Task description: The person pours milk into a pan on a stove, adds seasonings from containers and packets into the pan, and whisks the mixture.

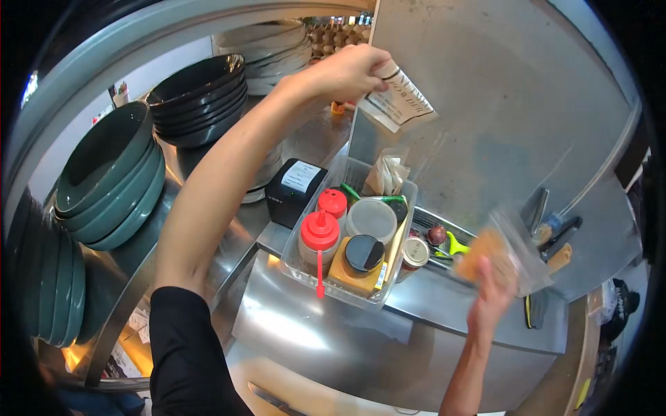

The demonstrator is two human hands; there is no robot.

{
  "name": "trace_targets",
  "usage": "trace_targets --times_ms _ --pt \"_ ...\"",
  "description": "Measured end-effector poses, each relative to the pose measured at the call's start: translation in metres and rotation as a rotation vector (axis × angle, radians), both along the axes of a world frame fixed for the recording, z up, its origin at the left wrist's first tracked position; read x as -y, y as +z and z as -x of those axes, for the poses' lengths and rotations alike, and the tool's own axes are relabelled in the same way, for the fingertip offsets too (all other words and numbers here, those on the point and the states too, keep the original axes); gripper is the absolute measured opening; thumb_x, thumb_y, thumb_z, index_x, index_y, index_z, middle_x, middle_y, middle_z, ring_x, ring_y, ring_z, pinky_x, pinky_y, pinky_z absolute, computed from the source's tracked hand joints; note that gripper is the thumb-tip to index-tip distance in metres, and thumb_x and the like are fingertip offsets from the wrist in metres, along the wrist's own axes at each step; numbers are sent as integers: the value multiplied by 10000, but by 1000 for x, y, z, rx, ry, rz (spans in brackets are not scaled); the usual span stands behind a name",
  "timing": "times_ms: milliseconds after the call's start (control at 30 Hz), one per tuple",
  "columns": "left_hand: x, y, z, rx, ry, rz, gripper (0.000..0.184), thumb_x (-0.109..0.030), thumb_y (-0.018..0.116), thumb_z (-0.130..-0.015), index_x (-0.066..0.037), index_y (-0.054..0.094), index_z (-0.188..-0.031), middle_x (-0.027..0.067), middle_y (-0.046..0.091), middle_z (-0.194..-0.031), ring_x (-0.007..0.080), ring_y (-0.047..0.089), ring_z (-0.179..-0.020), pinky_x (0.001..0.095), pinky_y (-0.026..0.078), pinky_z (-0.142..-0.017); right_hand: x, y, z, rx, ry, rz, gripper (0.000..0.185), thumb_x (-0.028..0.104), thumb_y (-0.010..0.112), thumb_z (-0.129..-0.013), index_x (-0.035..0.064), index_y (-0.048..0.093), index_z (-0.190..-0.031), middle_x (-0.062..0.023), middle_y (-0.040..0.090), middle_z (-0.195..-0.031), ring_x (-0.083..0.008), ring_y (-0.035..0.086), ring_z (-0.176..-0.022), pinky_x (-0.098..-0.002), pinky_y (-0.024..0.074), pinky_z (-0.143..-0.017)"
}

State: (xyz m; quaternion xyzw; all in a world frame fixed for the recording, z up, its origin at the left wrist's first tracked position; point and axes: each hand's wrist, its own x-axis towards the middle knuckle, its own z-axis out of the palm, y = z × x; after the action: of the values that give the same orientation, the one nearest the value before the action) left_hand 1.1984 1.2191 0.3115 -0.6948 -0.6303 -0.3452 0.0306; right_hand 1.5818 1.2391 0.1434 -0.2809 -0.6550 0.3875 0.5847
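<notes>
My left hand [355, 72] is raised in front of the metal panel, its fingers pinched on the corner of a small printed packet [401, 101]. Part of the lettering on it seems to read "POWDER". Lower on the right, my right hand [491, 288] grips a clear zip bag [494, 251] with something orange-brown inside; both are blurred by motion. Between the hands stands a clear plastic bin [380, 299] packed with a red-capped squeeze bottle [320, 232], a black-lidded spice jar [359, 260], a round translucent tub [372, 220] and a folded paper bag [387, 173].
Stacks of green bowls [114, 180] and black bowls [198, 100] stand at the left. A black label printer [295, 194] adjoins the bin. A lidded jar [414, 254], an onion [436, 234] and knife handles [560, 236] are at the right. A knife [267, 396] lies in front.
</notes>
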Motion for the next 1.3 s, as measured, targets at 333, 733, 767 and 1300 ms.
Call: trace_targets --times_ms 333,733,767,1300 --pt "114 52 0 -69 184 -202 111 -36 626 -843 11 528 -863 38 575 -764 93 540 -765 302 473 -698 -34 37 245 505 -48 -563 310 402 687 -779 95 669 -814 -81 663 -811 -289 561 -905 -436 401 -791" --pt "194 48 -43 544 55 -95 110 -34 670 -825 -26 565 -794 11 602 -788 74 545 -753 233 468 -689 0 97 199 822 5 -608 548 309 687 -726 91 594 -1220 -199 478 -1293 -307 396 -1257 -517 327 -1008" --pt "197 44 -46 659 11 -106 135 -30 671 -824 -40 551 -766 7 589 -782 82 542 -747 229 463 -691 17 115 180 580 345 -395 505 289 685 -752 79 599 -1203 -182 534 -1233 -268 468 -1190 -451 382 -961" --pt "472 18 -238 1161 -21 163 436 -73 669 -863 -25 434 -1228 144 578 -1140 127 593 -909 264 512 -788 319 32 22 -466 1239 838 234 101 581 -903 68 587 -1135 -30 657 -1060 -110 606 -939 -251 462 -807"
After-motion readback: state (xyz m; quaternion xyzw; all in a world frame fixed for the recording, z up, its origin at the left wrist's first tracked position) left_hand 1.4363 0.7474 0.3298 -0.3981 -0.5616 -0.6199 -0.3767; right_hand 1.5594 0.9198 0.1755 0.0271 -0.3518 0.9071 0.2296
